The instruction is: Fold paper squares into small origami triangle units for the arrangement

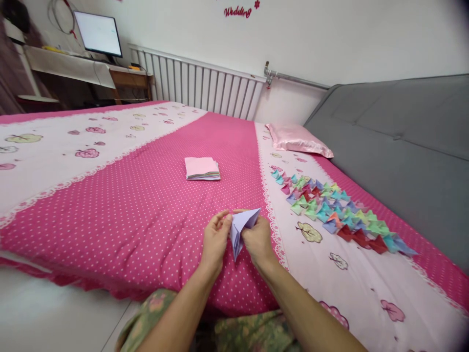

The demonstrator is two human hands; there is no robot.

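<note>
Between my two hands is a lavender folded paper (240, 229), raised a little above the pink dotted bedspread, with a pointed flap hanging down. My left hand (215, 238) pinches its left edge between thumb and fingers. On the other side my right hand (259, 240) grips it, with the thumb tucked into the fold and the fingers partly hidden behind the paper. A stack of square paper sheets (202, 168), pink on top, lies on the bed beyond my hands. To the right, several folded paper boats (330, 208) in many colours stand in rows.
The bed (146, 195) has a pink and white patterned cover. A pink pillow (297, 139) rests against the grey headboard (399, 142). Behind stands a white radiator (205, 83), and a desk (69, 66) with a lit monitor (98, 33) is at far left.
</note>
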